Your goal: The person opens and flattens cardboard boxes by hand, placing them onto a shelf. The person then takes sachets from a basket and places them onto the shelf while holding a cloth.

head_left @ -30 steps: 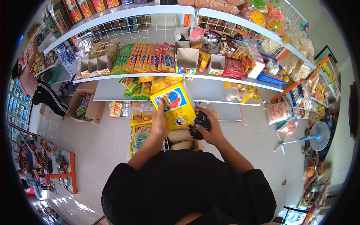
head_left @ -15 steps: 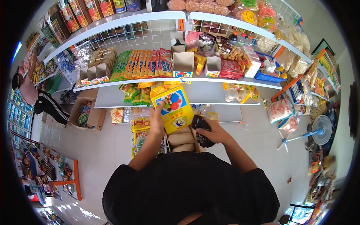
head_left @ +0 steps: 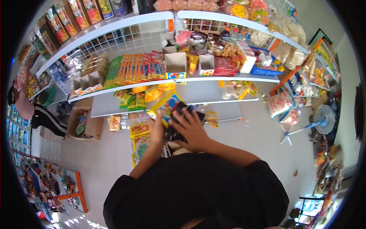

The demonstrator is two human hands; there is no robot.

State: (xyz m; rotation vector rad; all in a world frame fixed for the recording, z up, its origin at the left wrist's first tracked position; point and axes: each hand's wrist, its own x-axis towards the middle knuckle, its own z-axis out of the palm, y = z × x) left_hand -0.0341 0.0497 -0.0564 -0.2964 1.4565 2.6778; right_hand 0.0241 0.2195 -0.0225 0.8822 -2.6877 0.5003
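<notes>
A yellow box (head_left: 162, 107) with coloured round shapes is tilted in front of my chest. My left hand (head_left: 156, 128) grips its left side. My right hand (head_left: 193, 133), fingers spread, presses a black cloth-like piece (head_left: 173, 134) with small pale marks against the box. The black piece covers most of the box's front, and motion blurs the details, so its exact kind is unclear. Just beyond the box, yellow packets (head_left: 153, 92) lie on the lower shelf (head_left: 190, 90).
Above, a shelf holds upright sachets (head_left: 139, 68) and an open carton (head_left: 175, 65). On the left, a cardboard box (head_left: 92, 128) stands on the floor near another person (head_left: 28, 105). A fan (head_left: 323, 120) and a white sack (head_left: 280, 104) stand at right.
My right hand has moved left, bringing the black piece from beside the yellow box onto its front. The box has tilted and shifted slightly left.
</notes>
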